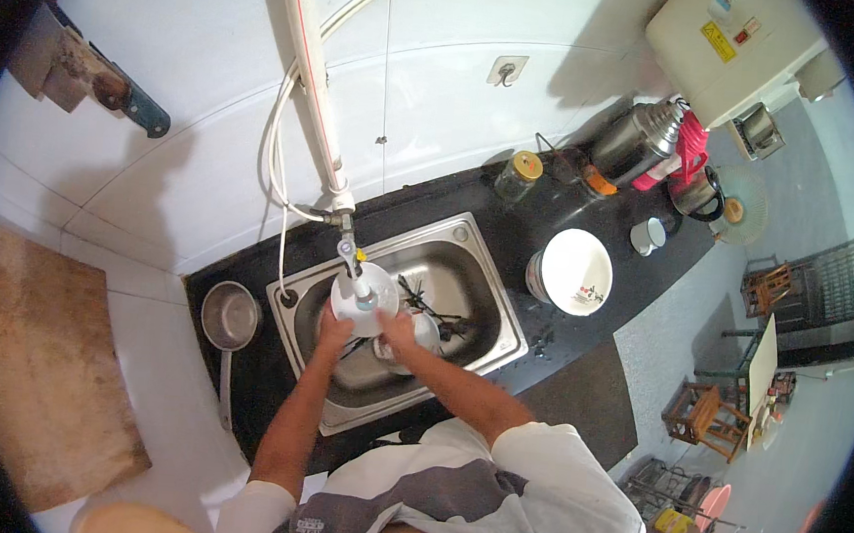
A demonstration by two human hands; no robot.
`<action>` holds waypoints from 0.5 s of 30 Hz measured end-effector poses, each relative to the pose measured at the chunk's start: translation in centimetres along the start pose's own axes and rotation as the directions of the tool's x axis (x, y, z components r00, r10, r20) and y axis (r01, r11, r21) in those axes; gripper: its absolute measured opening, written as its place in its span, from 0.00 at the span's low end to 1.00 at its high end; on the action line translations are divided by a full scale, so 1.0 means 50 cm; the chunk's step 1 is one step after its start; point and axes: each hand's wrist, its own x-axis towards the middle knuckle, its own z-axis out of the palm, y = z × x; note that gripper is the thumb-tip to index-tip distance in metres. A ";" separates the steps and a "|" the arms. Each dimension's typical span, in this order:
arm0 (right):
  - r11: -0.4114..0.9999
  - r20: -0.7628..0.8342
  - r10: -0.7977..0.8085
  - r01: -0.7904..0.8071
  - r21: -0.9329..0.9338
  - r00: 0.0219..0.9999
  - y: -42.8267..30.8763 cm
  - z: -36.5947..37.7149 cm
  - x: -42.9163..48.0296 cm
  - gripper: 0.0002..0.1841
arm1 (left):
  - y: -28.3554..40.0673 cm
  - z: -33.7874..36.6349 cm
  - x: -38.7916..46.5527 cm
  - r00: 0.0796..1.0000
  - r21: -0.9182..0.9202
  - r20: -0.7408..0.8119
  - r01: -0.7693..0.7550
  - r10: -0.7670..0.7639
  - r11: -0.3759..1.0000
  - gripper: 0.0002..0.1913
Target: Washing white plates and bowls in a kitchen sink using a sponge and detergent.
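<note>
A white bowl [344,311] is held between both hands under the faucet [355,280], above a stainless steel sink [500,286]. My left hand [335,331] grips its left lower rim, and my right hand [398,333] has hold of the right side, fingers partly blurred. Below my right hand, another white bowl [426,332] lies in the basin. Dark chopsticks or similar thin utensils [435,313] are scattered in the basin, partly hidden by the bowls and hands.
Left of the sink lies a metal saucepan [230,316]. Right of it stand white bowls [579,272], a glass jar with a gold lid [519,176], an enamel mug [648,236] and a steel thermos [636,140]. Cleavers [91,72] hang on the left wall.
</note>
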 end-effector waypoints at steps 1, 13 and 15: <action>1.000 -0.018 -0.004 0.004 0.004 1.000 0.022 0.013 -0.008 0.18 | 0.008 0.040 -0.007 0.994 0.006 -0.065 -0.086 0.086 0.996 0.30; 0.856 0.282 -0.257 0.353 -0.377 0.924 -0.085 -0.104 0.052 0.22 | 0.029 0.009 -0.028 0.997 0.027 0.075 -0.009 0.007 1.000 0.30; 0.919 0.106 -0.274 0.292 -0.266 0.956 -0.054 -0.061 0.056 0.23 | 0.038 0.015 -0.036 0.998 0.005 0.046 0.030 -0.031 1.000 0.30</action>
